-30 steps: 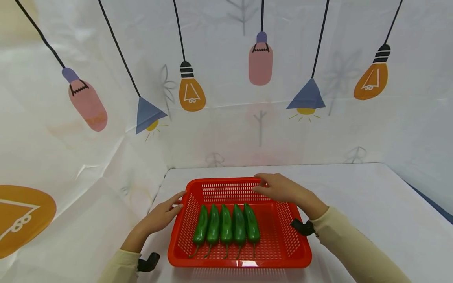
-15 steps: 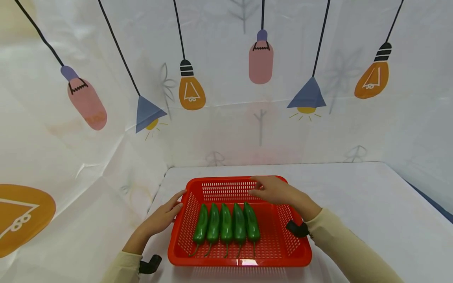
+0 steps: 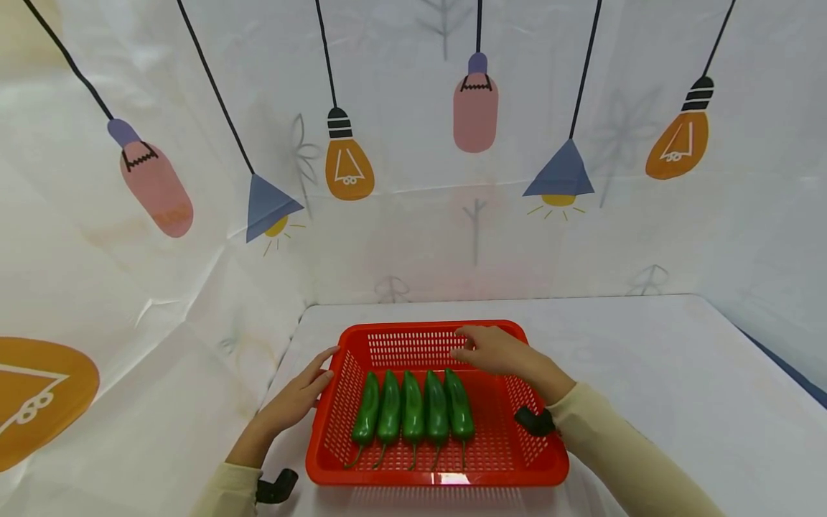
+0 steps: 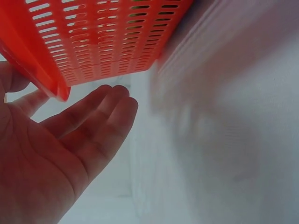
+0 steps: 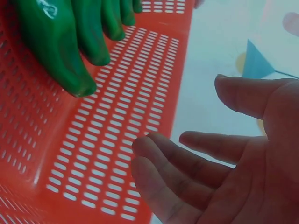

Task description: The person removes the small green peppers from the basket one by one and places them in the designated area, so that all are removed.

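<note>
A red slotted plastic basket (image 3: 494, 431) sits on the white table. Several long green chili peppers (image 3: 413, 409) lie side by side in its left and middle part, stems toward me. My left hand (image 3: 291, 402) is at the basket's left rim; in the left wrist view its long fingers extend, relaxed, outside the slotted wall (image 4: 107, 42), with the thumb near the rim. Over the basket's back right part is my right hand (image 3: 494, 352), fingers loosely bent. The right wrist view shows nothing between that hand's thumb and fingers (image 5: 187, 168), apart from the pepper tips (image 5: 84, 88).
The white tabletop (image 3: 646, 388) extends to the right of the basket. White sheeting (image 3: 413, 244) printed with lamps and bulbs hangs behind and to the left. Black wrist mounts (image 3: 535, 421) sit by both sleeves.
My right hand has shifted slightly left and down over the basket's back part. The left hand stays at the left rim. Peppers and basket have not moved.
</note>
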`<move>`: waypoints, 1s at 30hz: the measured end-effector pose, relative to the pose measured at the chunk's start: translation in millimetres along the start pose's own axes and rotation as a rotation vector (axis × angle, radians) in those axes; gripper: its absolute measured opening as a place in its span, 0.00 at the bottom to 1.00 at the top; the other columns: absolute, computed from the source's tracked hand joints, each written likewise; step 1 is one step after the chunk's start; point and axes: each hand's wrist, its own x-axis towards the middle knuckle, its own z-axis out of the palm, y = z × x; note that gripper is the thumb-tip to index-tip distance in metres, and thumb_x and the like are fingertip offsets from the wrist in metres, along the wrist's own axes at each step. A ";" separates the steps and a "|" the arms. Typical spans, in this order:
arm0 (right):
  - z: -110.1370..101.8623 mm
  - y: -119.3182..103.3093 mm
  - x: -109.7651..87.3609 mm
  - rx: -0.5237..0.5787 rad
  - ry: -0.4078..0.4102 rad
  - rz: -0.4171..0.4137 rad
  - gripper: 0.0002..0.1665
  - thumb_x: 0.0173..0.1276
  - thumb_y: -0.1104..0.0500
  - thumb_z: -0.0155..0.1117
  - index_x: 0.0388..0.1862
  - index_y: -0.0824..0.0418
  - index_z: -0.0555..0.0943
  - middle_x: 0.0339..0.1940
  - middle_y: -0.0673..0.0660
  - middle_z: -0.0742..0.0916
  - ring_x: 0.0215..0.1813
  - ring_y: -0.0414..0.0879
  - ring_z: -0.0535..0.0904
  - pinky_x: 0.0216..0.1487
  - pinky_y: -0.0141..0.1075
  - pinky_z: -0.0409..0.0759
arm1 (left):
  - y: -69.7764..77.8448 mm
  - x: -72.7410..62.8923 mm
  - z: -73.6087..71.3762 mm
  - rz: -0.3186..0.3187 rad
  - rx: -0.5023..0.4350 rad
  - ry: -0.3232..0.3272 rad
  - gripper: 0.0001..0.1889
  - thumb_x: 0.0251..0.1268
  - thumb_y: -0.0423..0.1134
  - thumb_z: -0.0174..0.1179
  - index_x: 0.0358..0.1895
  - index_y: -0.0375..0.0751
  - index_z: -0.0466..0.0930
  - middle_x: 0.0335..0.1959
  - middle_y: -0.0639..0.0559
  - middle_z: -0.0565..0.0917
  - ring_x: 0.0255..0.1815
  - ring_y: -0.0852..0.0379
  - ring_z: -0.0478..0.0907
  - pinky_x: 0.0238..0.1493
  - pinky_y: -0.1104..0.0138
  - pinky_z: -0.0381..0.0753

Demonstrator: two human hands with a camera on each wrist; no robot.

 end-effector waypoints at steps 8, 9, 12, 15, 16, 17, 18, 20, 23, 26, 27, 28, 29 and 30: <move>7.6 1.4 2.4 0.000 -0.012 0.013 0.35 0.75 0.49 0.63 0.72 0.69 0.71 0.57 0.64 0.84 0.53 0.54 0.82 0.55 0.52 0.79 | -1.2 2.1 4.1 -0.018 -0.061 0.007 0.28 0.86 0.44 0.39 0.81 0.45 0.49 0.58 0.33 0.77 0.52 0.44 0.81 0.45 0.60 0.82; 8.6 1.8 3.0 0.001 -0.015 0.015 0.35 0.75 0.48 0.63 0.72 0.68 0.71 0.58 0.64 0.84 0.54 0.54 0.82 0.56 0.52 0.79 | -1.6 2.1 4.7 -0.023 -0.067 0.011 0.28 0.86 0.44 0.39 0.81 0.45 0.49 0.59 0.33 0.77 0.52 0.44 0.80 0.45 0.60 0.82; 11.1 2.3 5.3 0.006 -0.028 0.012 0.33 0.74 0.50 0.63 0.71 0.68 0.72 0.59 0.63 0.84 0.54 0.54 0.82 0.56 0.52 0.79 | -1.9 1.1 6.5 -0.040 -0.090 0.030 0.28 0.85 0.45 0.40 0.81 0.46 0.49 0.60 0.32 0.76 0.53 0.43 0.80 0.46 0.59 0.82; 13.2 2.3 7.3 0.013 -0.042 0.008 0.31 0.73 0.55 0.65 0.70 0.68 0.73 0.58 0.63 0.84 0.54 0.54 0.82 0.55 0.51 0.80 | -2.3 -0.1 8.0 -0.051 -0.125 0.035 0.28 0.85 0.45 0.39 0.81 0.47 0.48 0.62 0.31 0.74 0.54 0.43 0.80 0.47 0.57 0.83; 13.5 2.1 7.8 0.016 -0.047 0.007 0.31 0.73 0.56 0.65 0.70 0.69 0.73 0.58 0.63 0.84 0.54 0.54 0.82 0.54 0.51 0.80 | -2.0 -0.4 8.4 -0.053 -0.139 0.036 0.28 0.85 0.45 0.39 0.81 0.47 0.48 0.63 0.30 0.74 0.54 0.42 0.80 0.48 0.56 0.83; 14.0 2.0 8.1 0.020 -0.052 0.012 0.31 0.73 0.57 0.65 0.70 0.69 0.73 0.59 0.64 0.83 0.54 0.54 0.82 0.55 0.51 0.80 | -2.1 -0.4 8.7 -0.054 -0.148 0.034 0.28 0.85 0.45 0.39 0.81 0.47 0.48 0.63 0.30 0.73 0.55 0.42 0.79 0.49 0.55 0.83; 14.4 1.9 8.6 0.024 -0.056 0.017 0.31 0.72 0.58 0.66 0.70 0.69 0.73 0.60 0.64 0.83 0.54 0.54 0.82 0.55 0.51 0.80 | -2.2 -0.5 9.0 -0.055 -0.155 0.032 0.28 0.86 0.45 0.39 0.81 0.47 0.47 0.64 0.30 0.72 0.56 0.42 0.79 0.50 0.54 0.83; 15.6 2.1 9.3 0.020 -0.063 0.030 0.31 0.72 0.58 0.66 0.70 0.69 0.73 0.60 0.64 0.83 0.55 0.54 0.81 0.55 0.51 0.80 | -2.4 -0.3 10.0 -0.055 -0.167 0.028 0.27 0.86 0.45 0.38 0.81 0.48 0.47 0.65 0.30 0.72 0.57 0.41 0.78 0.51 0.51 0.82; 18.8 2.5 10.8 0.005 -0.068 0.059 0.30 0.71 0.58 0.67 0.69 0.69 0.74 0.57 0.62 0.84 0.53 0.53 0.81 0.56 0.51 0.79 | -2.6 -0.1 11.1 -0.052 -0.182 0.021 0.27 0.86 0.46 0.38 0.81 0.50 0.46 0.67 0.30 0.70 0.59 0.39 0.77 0.53 0.49 0.81; 23.6 2.1 13.6 -0.013 -0.077 0.067 0.29 0.70 0.59 0.68 0.66 0.69 0.76 0.54 0.61 0.85 0.52 0.53 0.81 0.57 0.51 0.78 | -3.0 0.1 11.4 -0.047 -0.204 0.016 0.28 0.86 0.47 0.37 0.82 0.51 0.46 0.67 0.30 0.70 0.61 0.38 0.75 0.55 0.48 0.80; 25.3 1.7 14.7 -0.014 -0.083 0.060 0.28 0.69 0.60 0.69 0.65 0.69 0.77 0.55 0.62 0.84 0.53 0.54 0.81 0.58 0.52 0.77 | -3.5 0.0 11.5 -0.047 -0.209 0.016 0.28 0.86 0.47 0.37 0.82 0.51 0.45 0.68 0.30 0.69 0.61 0.38 0.75 0.55 0.47 0.80; 27.1 1.2 15.7 -0.017 -0.091 0.054 0.27 0.69 0.60 0.69 0.64 0.70 0.77 0.55 0.62 0.84 0.54 0.55 0.81 0.59 0.52 0.77 | -4.2 -0.1 11.6 -0.047 -0.212 0.016 0.28 0.86 0.48 0.37 0.82 0.51 0.45 0.68 0.30 0.69 0.61 0.38 0.75 0.55 0.47 0.79; 28.9 0.6 16.5 -0.023 -0.096 0.047 0.27 0.68 0.61 0.69 0.64 0.70 0.77 0.57 0.63 0.84 0.57 0.56 0.80 0.61 0.53 0.76 | -4.9 -0.3 11.8 -0.048 -0.217 0.015 0.28 0.86 0.48 0.36 0.82 0.51 0.45 0.67 0.30 0.70 0.61 0.39 0.75 0.55 0.48 0.79; 30.5 0.0 17.3 -0.027 -0.102 0.041 0.27 0.68 0.61 0.69 0.64 0.70 0.77 0.58 0.63 0.83 0.59 0.57 0.79 0.62 0.53 0.75 | -5.7 -0.4 11.9 -0.049 -0.222 0.015 0.28 0.86 0.48 0.36 0.82 0.51 0.45 0.67 0.30 0.70 0.61 0.39 0.75 0.55 0.48 0.79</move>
